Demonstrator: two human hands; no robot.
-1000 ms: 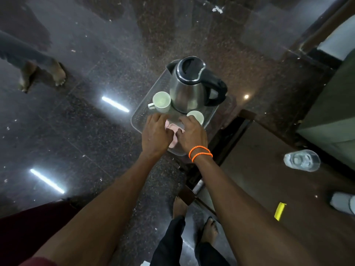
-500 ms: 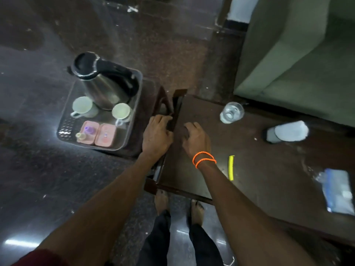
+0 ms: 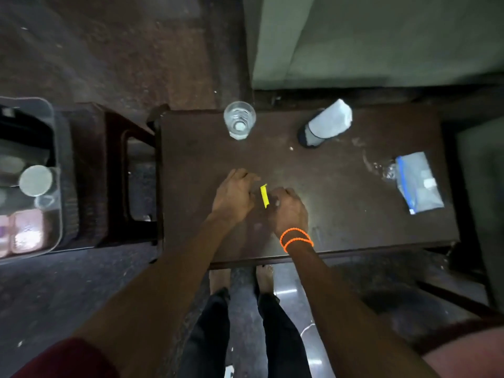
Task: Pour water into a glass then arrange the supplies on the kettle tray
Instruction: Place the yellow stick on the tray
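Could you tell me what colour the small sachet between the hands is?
The sachet is bright yellow, seen in the head view.

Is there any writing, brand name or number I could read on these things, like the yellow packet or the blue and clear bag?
No text can be read in this view.
Yellow packet: plain yellow, no print visible.
Blue and clear bag: small white patches inside, too blurred to read.
Wrapped item beside the glass: no lettering visible.
Pink sachets on the tray: blurred, unreadable.

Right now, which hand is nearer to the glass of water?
Left. The left hand lies almost directly below the glass of water in the picture; the right hand, pinching the yellow sachet, sits farther right and lower.
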